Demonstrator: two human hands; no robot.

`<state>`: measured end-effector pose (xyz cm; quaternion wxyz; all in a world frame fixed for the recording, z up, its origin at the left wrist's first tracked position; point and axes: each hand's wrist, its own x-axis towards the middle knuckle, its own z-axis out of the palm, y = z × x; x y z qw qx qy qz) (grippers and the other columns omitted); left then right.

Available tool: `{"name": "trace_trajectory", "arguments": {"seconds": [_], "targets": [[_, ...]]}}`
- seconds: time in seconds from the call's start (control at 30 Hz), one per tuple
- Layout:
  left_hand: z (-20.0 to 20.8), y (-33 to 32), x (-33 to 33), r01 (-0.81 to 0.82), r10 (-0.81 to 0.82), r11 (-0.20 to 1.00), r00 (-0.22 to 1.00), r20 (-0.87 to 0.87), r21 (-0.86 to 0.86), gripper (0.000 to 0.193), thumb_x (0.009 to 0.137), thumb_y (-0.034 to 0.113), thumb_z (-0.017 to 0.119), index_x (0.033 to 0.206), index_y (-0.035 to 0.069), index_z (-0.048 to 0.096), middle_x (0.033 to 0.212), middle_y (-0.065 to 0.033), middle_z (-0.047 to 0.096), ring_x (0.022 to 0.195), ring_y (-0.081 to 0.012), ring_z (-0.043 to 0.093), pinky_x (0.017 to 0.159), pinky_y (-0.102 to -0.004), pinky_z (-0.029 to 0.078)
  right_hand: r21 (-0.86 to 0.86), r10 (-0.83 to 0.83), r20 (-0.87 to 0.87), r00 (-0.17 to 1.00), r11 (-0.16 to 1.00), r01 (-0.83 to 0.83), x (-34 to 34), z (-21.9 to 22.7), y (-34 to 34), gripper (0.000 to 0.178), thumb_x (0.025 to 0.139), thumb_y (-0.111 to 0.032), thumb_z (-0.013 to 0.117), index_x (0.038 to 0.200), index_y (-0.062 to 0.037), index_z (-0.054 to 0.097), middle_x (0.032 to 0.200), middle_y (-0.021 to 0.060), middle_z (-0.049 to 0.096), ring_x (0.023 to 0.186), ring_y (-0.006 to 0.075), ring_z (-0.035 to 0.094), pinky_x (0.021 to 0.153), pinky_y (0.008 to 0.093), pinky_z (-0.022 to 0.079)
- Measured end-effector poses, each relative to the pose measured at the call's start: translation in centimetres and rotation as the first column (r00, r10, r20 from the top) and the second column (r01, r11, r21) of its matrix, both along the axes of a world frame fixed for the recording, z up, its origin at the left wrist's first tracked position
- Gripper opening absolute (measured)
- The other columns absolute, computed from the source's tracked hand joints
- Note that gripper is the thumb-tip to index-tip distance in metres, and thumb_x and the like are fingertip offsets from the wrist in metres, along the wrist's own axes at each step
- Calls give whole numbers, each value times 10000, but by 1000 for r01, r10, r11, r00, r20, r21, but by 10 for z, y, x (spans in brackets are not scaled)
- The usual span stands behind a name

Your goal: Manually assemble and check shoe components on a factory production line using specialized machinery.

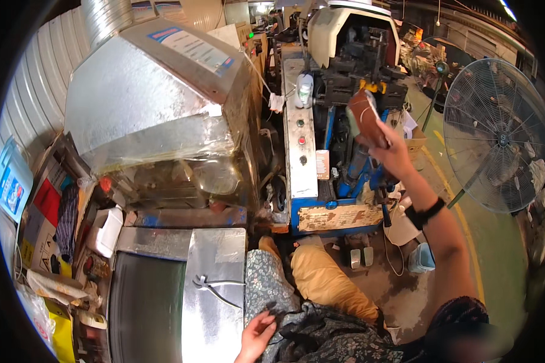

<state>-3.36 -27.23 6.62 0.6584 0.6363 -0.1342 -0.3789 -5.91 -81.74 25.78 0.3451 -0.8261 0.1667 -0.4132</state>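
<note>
My right hand (389, 148) is closed around a brown leather shoe upper (366, 115), raised in front of a blue machine with dark clamping parts (369, 69). The upper's far end points up toward a yellow part of that machine, and I cannot tell whether they touch. Over my lap, beside the floral cloth (269, 281), my left hand (259, 334) has loosely bent fingers, slightly apart, with nothing visible in them. Nearest to it on the left, metal pincers (207, 283) lie on a shiny metal plate (215, 254) next to a dark conveyor belt (145, 302).
A large metal hood (145, 91) stands over the belt's far end. The machine's control panel (300, 151) has several buttons, and a clear bottle (304, 91) sits on it. Foot pedals (361, 258) and a blue bucket (421, 258) are on the floor. A big fan (499, 136) stands right.
</note>
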Motion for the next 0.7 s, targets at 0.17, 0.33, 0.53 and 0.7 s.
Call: {"name": "trace_trajectory", "arguments": {"seconds": [0.17, 0.33, 0.53, 0.7], "targets": [[9, -2, -6, -223, 217, 975, 962, -168, -19, 307, 952, 101, 604, 1245, 13, 576, 1068, -13, 660, 865, -68, 577, 724, -200, 473, -286, -541, -132, 831, 823, 490, -13, 10, -109, 740, 657, -176, 727, 1360, -315, 544, 1183, 195, 582, 1046, 410, 601, 915, 394, 471], [12, -3, -9, -242, 245, 969, 958, -146, 38, 269, 956, 125, 601, 1202, 16, 596, 1058, -28, 665, 879, -88, 591, 735, -213, 470, -292, -453, -447, 771, 889, 353, -14, 38, -120, 747, 641, -203, 740, 1355, -315, 550, 1224, 223, 584, 1047, 377, 620, 895, 421, 484], [118, -43, 8, -22, 12, 996, 994, -108, -87, 336, 968, 145, 581, 1268, -5, 566, 1202, -91, 642, 1108, -150, 580, 965, -260, 437, -643, -645, -473, 600, 719, 265, 3, 3, -79, 723, 709, -421, 729, 1388, -361, 489, 1199, 218, 501, 920, 448, 560, 842, 468, 478], [250, -82, 9, 478, -281, 655, 873, 399, -585, 390, 989, 270, 513, 1208, -49, 564, 1131, -270, 615, 1084, -420, 593, 933, -541, 477, -669, -670, -318, 671, 660, 342, 5, -23, -88, 640, 767, -415, 684, 1374, -374, 485, 1285, 264, 439, 934, 489, 545, 849, 502, 478]]}}
